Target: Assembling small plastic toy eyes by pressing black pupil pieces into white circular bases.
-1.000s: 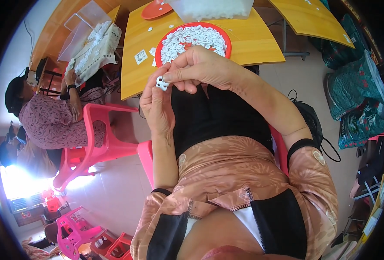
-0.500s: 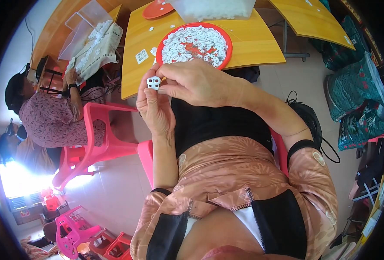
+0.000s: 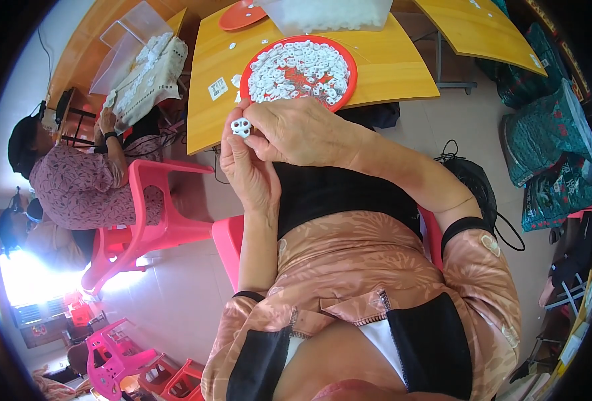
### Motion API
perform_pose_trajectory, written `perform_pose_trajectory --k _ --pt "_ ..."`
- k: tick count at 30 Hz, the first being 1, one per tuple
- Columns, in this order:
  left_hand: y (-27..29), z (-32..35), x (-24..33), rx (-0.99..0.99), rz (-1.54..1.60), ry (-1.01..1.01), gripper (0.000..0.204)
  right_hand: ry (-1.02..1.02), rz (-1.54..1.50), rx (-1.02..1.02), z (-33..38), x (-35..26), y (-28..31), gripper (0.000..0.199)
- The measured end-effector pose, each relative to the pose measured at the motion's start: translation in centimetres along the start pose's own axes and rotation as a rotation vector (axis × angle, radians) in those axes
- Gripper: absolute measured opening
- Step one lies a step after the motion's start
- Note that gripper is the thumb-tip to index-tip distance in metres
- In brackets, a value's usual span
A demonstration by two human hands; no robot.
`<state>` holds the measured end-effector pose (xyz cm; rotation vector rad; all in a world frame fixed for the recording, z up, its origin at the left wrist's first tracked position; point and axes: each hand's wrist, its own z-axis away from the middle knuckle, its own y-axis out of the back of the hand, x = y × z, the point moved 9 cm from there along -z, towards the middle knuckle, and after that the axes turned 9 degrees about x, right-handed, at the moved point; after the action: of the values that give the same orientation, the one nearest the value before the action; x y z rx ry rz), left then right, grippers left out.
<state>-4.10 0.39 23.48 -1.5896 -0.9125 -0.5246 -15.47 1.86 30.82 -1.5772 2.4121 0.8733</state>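
A small white plastic piece with several dark holes [image 3: 242,127] is pinched between the thumb and fingers of my left hand [image 3: 248,172]. My right hand [image 3: 302,132] comes across from the right, its fingers closed, with thumb and forefinger against the right side of the same piece. Whether they pinch something finer there, I cannot make out. Just beyond my hands lies a round red tray [image 3: 353,72], loaded with many similar white pieces [image 3: 302,57]. My right hand overlaps its near rim.
Under the tray is a yellow wooden table [image 3: 403,70]. At its far side are a clear plastic bin [image 3: 329,13] and an orange-red plate [image 3: 242,15]. To the left a person [image 3: 82,180] works beside a pink chair [image 3: 145,194]. Green sacks [image 3: 553,144] stand at the right.
My hands have shifted slightly to the right with the white piece. It has turned a little between my fingers, and its holes look paler now.
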Motion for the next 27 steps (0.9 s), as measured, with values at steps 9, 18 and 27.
perform_pose_trajectory --k 9,18,27 --pt "-0.6 0.5 0.1 0.058 0.042 -0.006 0.05 0.139 0.089 0.174 0.1 -0.8 0.7 0.018" --pt "-2.5 1.9 1.0 0.046 0.027 -0.031 0.047 0.154 0.05 0.189 0.3 -1.1 0.8 0.022" --pt "4.2 -2.2 -5.9 0.22 0.076 0.113 0.038 -0.117 0.018 -0.045 3.5 6.8 -6.2 0.027"
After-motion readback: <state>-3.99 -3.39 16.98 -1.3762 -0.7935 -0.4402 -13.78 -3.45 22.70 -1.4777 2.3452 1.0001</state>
